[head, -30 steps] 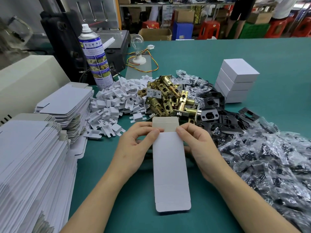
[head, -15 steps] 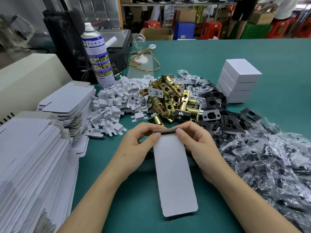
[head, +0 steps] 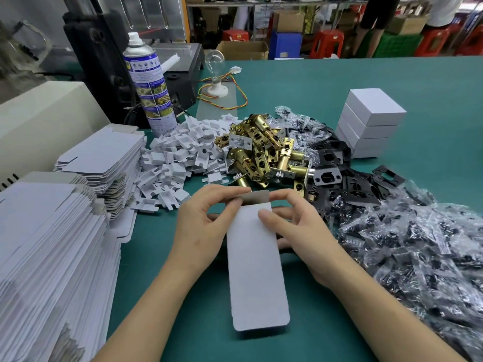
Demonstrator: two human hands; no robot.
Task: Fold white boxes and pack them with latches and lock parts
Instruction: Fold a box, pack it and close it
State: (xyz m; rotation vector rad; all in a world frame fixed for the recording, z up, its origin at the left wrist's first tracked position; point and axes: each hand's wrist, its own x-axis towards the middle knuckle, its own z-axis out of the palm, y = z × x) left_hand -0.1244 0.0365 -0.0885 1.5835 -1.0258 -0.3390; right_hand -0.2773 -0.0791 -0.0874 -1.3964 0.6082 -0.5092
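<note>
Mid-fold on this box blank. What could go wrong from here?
Left hand and right hand hold only the far end; the long box blank may crease crooked. The brass latches lie just behind the flap; it could snag one. The bagged parts crowd the right hand; one could get dragged.

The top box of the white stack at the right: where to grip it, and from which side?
I would take the top box across two opposite side walls, coming from above. It lies flat and closed, its walls are exposed, and bare table lies beyond the stack.
</note>
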